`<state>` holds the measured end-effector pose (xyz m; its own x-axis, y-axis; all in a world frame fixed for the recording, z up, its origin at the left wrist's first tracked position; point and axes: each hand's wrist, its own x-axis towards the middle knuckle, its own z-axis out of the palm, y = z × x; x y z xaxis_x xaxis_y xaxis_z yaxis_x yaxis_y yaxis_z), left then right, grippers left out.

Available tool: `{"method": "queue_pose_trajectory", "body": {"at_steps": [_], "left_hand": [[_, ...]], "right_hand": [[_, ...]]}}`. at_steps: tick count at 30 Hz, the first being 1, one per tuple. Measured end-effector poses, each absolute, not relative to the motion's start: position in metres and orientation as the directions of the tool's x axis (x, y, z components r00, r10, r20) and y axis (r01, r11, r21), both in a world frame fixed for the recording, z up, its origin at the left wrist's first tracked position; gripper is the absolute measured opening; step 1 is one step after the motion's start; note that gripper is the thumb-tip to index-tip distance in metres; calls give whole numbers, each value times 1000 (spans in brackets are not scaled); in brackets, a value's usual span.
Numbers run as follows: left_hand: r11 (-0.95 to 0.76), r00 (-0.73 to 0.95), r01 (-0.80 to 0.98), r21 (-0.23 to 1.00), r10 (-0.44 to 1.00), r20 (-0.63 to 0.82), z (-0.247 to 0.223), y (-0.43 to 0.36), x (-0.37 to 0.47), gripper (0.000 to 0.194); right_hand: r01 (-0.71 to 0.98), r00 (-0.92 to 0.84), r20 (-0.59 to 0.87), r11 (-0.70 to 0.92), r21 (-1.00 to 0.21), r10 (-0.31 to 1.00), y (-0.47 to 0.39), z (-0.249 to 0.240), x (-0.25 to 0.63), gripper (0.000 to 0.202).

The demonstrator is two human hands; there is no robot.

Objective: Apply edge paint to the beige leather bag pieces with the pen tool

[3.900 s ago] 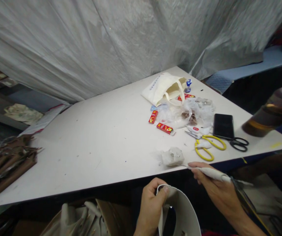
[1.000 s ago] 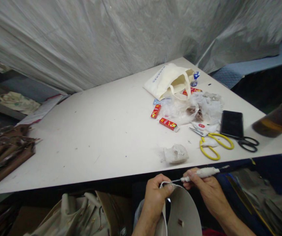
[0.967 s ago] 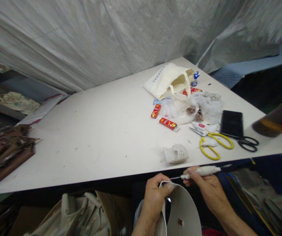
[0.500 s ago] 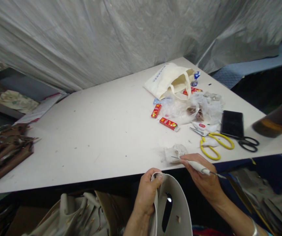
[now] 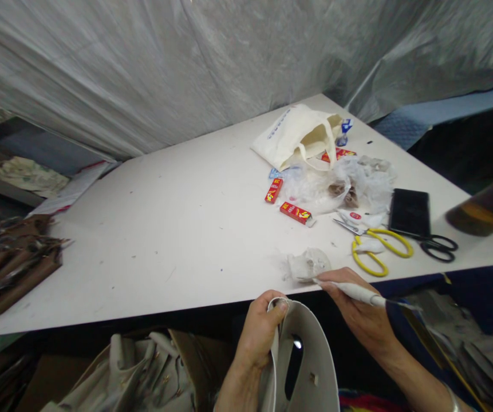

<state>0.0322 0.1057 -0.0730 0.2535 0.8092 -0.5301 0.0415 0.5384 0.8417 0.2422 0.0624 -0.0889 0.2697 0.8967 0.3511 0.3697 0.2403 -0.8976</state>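
My left hand [image 5: 257, 329] is closed on the top edge of an off-white bag [image 5: 315, 337], thumb inside the rim. The bag has a long oval slot in its wall and hangs in front of the table edge. My right hand [image 5: 364, 317] grips a white pen-shaped tool [image 5: 358, 292] with a thin tip pointing left. That tip is at the near side of a small whitish, plastic-wrapped lump [image 5: 308, 263] by the table's front edge; whether they touch, I cannot tell. Yellow-handled scissors [image 5: 370, 246] lie just beyond my right hand.
On the white table [image 5: 177, 229] are small red boxes [image 5: 295, 213], crumpled clear plastic [image 5: 315, 189], a cream tote [image 5: 280, 137], a black tablet-like slab [image 5: 409, 212], black-handled scissors [image 5: 439, 248] and a dark bottle [image 5: 482, 209]. Brown pieces [image 5: 27, 269] stack at left; beige bags [image 5: 138, 372] fill a box below.
My right hand has moved slightly, and the tool's tip now sits lower, at the near side of the lump. My left hand keeps its hold on the bag. The view has shifted slightly.
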Motion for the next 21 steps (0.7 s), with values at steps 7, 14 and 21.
{"method": "queue_pose_trajectory", "body": {"at_steps": [7, 14, 21], "left_hand": [[602, 290, -26, 798, 768, -570, -74, 105, 31, 43], [611, 316, -47, 790, 760, -568, -72, 102, 31, 46], [579, 293, -60, 813, 789, -540, -68, 99, 36, 47]], "right_hand": [[70, 232, 66, 51, -996, 970, 50, -96, 235, 24], [82, 236, 64, 46, -996, 970, 50, -97, 233, 28], [84, 244, 59, 40, -996, 968, 54, -95, 228, 32]]}}
